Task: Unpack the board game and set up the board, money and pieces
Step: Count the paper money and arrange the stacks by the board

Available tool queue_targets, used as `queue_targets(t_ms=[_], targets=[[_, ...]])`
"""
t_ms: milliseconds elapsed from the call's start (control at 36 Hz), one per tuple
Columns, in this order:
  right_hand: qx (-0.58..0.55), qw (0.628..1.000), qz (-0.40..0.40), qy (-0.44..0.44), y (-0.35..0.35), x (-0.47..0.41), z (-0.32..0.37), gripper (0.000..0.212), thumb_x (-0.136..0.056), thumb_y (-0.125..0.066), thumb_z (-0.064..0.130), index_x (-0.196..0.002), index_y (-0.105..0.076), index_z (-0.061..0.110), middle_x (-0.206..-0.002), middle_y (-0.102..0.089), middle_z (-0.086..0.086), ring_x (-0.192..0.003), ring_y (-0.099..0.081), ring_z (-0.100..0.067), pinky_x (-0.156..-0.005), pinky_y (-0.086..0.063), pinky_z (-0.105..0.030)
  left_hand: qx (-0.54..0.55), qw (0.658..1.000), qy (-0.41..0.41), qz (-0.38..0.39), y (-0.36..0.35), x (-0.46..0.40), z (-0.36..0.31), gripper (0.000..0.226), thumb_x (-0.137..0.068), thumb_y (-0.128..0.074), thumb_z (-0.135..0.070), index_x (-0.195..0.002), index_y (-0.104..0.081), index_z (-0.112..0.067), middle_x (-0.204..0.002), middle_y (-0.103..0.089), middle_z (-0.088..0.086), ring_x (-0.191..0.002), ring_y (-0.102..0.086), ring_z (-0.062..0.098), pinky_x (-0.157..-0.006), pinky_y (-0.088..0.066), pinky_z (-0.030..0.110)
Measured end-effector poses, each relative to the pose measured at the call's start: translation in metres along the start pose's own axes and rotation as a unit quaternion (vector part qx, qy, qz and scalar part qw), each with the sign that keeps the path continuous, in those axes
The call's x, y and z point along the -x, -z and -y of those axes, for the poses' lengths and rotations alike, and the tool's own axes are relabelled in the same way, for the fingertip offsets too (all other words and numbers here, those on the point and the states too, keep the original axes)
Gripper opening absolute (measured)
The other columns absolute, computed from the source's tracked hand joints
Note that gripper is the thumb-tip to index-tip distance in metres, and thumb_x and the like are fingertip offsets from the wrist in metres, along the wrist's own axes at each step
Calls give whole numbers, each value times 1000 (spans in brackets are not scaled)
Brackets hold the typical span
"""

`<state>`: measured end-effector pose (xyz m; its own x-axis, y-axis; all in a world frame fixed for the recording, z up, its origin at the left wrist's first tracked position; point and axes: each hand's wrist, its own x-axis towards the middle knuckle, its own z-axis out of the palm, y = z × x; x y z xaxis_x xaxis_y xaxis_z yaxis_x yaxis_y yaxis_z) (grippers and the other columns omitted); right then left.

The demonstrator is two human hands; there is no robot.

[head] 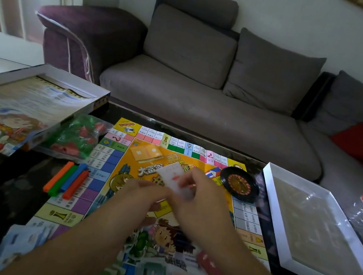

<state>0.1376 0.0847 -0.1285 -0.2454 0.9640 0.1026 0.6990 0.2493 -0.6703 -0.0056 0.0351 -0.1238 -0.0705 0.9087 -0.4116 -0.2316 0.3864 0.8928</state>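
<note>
Hands gripping a white card stack (174,179) over the unfolded board (108,168): right hand (200,193) pinching its edge, left hand (142,191) curling beneath. Risking cards slipping and scattering across the board, toward the roulette wheel (239,183), if loosening.

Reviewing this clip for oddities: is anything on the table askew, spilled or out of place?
Nothing is spilled or damaged. The game board shows fold creases along its far edge, and the box lid overhangs the table's far left edge. Both hands hold a blurred pale card packet.
</note>
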Motion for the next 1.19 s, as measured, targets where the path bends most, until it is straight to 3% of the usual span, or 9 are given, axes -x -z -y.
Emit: queue_targets(t_ms=[194, 389, 472, 528, 667, 778, 861, 1028, 1194], targets=[[165, 984, -16, -62, -7, -99, -51, 9, -89, -58, 11, -93, -54, 18, -104, -67, -1, -80, -65, -15, -69, -62, -36, -14, 996, 33, -77, 15, -22, 1, 12, -92, -71, -5, -103, -70, -11, -96, -75, 17, -87, -74, 28, -66, -58, 38], [271, 960, -47, -45, -22, -142, -63, 32, -95, -61, 27, -123, -53, 15, -114, -60, -6, -103, -61, -23, -84, -61, -41, -17, 996, 12, -87, 24, -20, -18, 10, -96, -67, -4, -106, -68, -8, -99, -74, 20, -80, -72, 24, -58, -56, 33], [296, 953, 18, -60, -29, -143, -69, 37, -98, -57, 42, -125, -54, 17, -121, -57, -7, -110, -54, -25, -94, -57, -46, -25, 995, 22, -98, 27, -19, -26, 10, -96, -66, -3, -105, -68, -8, -95, -76, 21, -85, -74, 27, -73, -62, 39], [284, 957, 10, -66, -28, -138, -70, 35, -99, -52, 43, -120, -58, 16, -119, -56, -8, -110, -52, -24, -97, -54, -47, -22, 993, 33, -113, 27, -21, -32, 11, -95, -66, -1, -105, -70, -5, -93, -76, 21, -94, -74, 33, -89, -60, 50], [206, 975, -75, -24, -7, -105, -64, 11, -100, -51, 24, -95, -57, 16, -107, -54, -2, -105, -51, -19, -91, -49, -39, 7, 987, 71, -144, 27, -23, -48, 6, -97, -62, 5, -101, -66, 4, -107, -70, 22, -99, -68, 31, -84, -57, 41], [177, 983, -52, -2, 6, -59, -55, 8, -102, -58, 20, -94, -60, 17, -108, -54, 1, -103, -51, -17, -84, -40, -33, 15, 988, 29, -148, 47, -16, -51, 22, -96, -63, 2, -118, -65, 5, -111, -73, 22, -86, -70, 24, -70, -57, 34], [131, 990, -42, 17, 17, -20, -51, 10, -99, -62, 12, -92, -61, 20, -103, -57, 4, -98, -54, -15, -81, -39, -32, -3, 987, -25, -160, 61, -8, -49, 7, -96, -65, -5, -102, -68, -3, -107, -74, 18, -78, -71, 19, -64, -59, 32], [43, 999, 0, -3, 28, 40, -51, 22, -97, -63, 5, -93, -63, 27, -94, -67, 10, -87, -62, -2, -70, -44, -11, -104, 984, -50, -134, 65, 9, -36, 4, -94, -68, -5, -91, -71, -5, -94, -74, 18, -78, -71, 21, -73, -59, 35], [41, 999, 36, -6, 28, 66, -44, 22, -100, -62, 6, -93, -63, 28, -96, -65, 10, -86, -59, -1, -71, -47, -13, -181, 972, -103, -112, 61, 29, -26, 6, -94, -71, -6, -96, -73, -12, -95, -76, 12, -89, -74, 24, -73, -59, 32]])
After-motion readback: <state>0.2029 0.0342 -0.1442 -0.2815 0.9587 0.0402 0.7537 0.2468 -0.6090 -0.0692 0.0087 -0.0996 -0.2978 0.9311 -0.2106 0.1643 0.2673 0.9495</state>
